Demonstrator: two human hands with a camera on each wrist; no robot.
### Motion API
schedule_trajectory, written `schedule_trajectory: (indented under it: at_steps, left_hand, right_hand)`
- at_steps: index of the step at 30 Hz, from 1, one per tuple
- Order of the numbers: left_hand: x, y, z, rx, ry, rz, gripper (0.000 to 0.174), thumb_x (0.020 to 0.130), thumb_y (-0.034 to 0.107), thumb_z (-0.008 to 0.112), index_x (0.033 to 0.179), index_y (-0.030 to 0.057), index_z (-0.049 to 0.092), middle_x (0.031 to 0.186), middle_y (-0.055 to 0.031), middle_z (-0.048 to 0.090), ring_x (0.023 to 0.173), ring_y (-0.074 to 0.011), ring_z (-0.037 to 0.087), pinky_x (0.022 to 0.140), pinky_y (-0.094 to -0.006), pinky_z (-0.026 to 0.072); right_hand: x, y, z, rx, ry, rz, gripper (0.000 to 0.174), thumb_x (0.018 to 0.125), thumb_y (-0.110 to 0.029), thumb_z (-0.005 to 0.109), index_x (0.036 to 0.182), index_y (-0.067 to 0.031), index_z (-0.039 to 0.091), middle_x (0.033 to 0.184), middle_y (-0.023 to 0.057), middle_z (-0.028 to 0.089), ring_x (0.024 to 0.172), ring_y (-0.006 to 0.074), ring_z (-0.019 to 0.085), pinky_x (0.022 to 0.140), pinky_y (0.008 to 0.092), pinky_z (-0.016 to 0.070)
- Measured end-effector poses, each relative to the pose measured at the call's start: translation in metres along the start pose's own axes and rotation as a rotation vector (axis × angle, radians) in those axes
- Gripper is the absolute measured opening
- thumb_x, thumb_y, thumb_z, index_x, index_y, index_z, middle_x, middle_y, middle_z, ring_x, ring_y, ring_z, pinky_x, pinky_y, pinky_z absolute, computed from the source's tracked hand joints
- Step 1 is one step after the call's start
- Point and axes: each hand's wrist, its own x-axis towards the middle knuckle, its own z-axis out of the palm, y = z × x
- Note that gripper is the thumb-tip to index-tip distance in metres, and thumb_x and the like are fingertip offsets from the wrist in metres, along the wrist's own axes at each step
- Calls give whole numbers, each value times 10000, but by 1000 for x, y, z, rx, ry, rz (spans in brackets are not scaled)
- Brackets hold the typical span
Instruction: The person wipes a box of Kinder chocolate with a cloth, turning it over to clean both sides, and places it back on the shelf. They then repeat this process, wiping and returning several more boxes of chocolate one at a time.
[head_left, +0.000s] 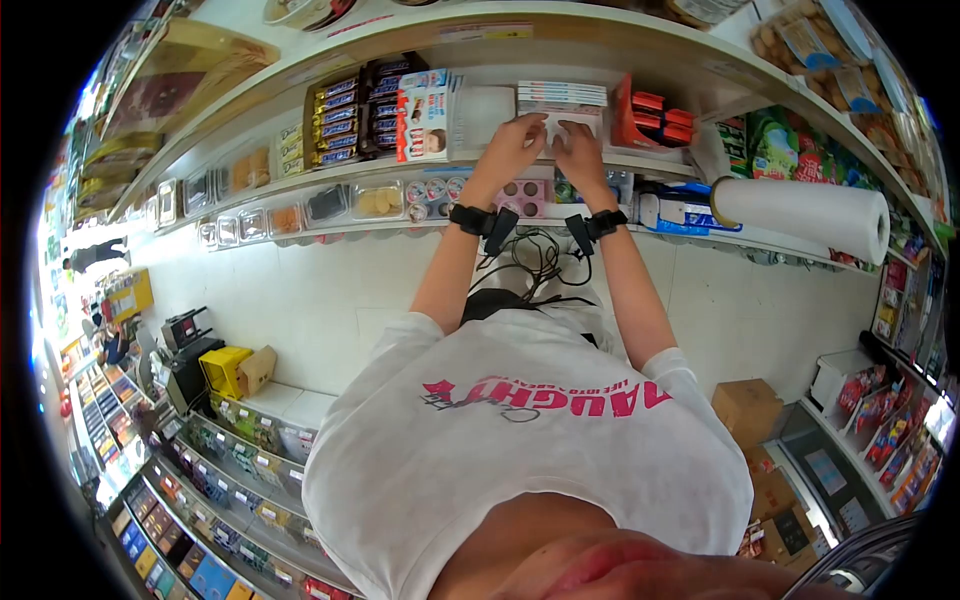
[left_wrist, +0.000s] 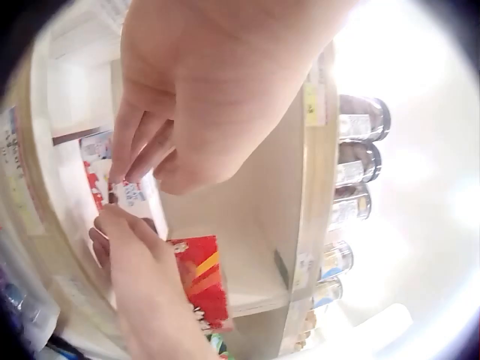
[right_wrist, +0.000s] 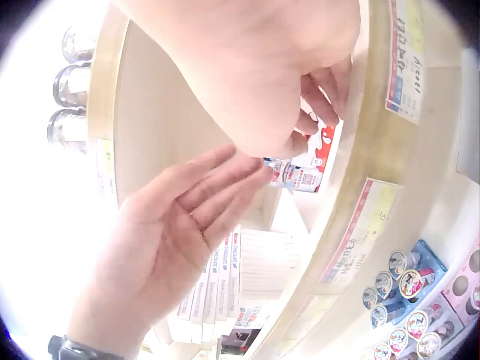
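Note:
On the shelf, a white-and-red box of Kinder chocolate (left_wrist: 133,193) lies between the two hands. My left hand (head_left: 515,150) reaches down to it with nearly straight fingers, tips right at its printed face in the left wrist view. Across from it, my right hand (head_left: 580,160) has loosely bent fingers (right_wrist: 321,101) over the box's red-printed side. Just behind the hands is a stack of white boxes (head_left: 562,93). In the right wrist view the left hand (right_wrist: 187,217) shows its palm and holds nothing.
A red display box (head_left: 652,112) of packets stands to the right. Leftward are upright Kinder boxes (head_left: 422,120) and dark chocolate bars (head_left: 338,120). A lower shelf holds tubs (head_left: 378,198) and a large white roll (head_left: 800,212). Another shelf edge (head_left: 480,30) runs above.

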Motion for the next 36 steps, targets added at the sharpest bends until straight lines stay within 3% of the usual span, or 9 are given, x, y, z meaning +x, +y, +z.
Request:
schedule_trajectory:
  at_steps: [5,9,10,13,22,25,28,34,36]
  left_hand:
    - [-8,56,-48,110,348,165,233,924,64,636,1143,-4,679,1045,-168,726,947,-258,724,826,-333,547]
    - [-19,67,-86,307,670,192,201,893,7,614,1088,-14,657,1110,-184,675,1013,-356,651,851,-394,517]
    - [-25,65,-92,268,650,64,292,911,57,618,1192,-23,623,1241,-227,614,1146,-397,580,936,-431,485]
    - [-32,23,-95,631,805,34,438,946,193,644,1310,-39,565,1232,-256,593,1054,-386,621,897,-423,501]
    - [-43,19,-97,319,595,-178,608,951,229,615,1401,-128,414,1404,-403,435,1388,-567,321,1137,-553,319]
    - [-42,19,-97,327,607,-166,594,949,227,616,1386,-128,428,1384,-404,448,1359,-575,349,1128,-558,321]
    - [-40,5,-96,520,659,-20,509,939,227,653,1317,-83,511,1201,-290,582,1114,-451,549,968,-466,454]
    - [-37,19,-97,366,626,-115,485,910,164,681,1307,-68,523,1216,-268,592,1094,-410,587,964,-443,467]
    - [-30,18,-95,450,659,53,496,907,157,691,1316,-66,522,1253,-263,589,1125,-388,600,966,-426,489]
  right_hand:
    - [0,-46,2,404,-200,-58,297,906,-116,631,1172,14,650,1052,193,683,951,326,681,864,392,544]
    - [2,-115,5,561,-283,-89,294,971,-125,620,1236,2,626,982,128,687,891,179,673,820,319,546]
    - [3,-126,7,559,-291,-70,275,976,-157,630,1195,8,612,943,122,683,841,179,672,766,315,550]
    - [5,-150,12,507,-319,13,266,971,-210,651,1097,18,596,903,112,679,780,193,675,702,322,551]
    - [3,-145,41,407,-340,41,373,882,-312,746,933,30,606,761,161,696,702,289,697,644,370,537]
    - [3,-148,36,408,-371,66,351,865,-297,759,899,25,623,759,171,695,702,289,696,652,369,538]
    - [1,-146,31,416,-336,81,343,866,-289,768,908,23,634,764,160,695,686,260,687,655,348,535]
    - [2,-124,19,707,-242,133,240,919,-186,727,947,29,625,799,86,696,740,134,659,678,280,529]
    - [6,-116,4,767,-196,123,210,928,-158,714,976,28,629,829,82,700,778,124,662,710,270,531]
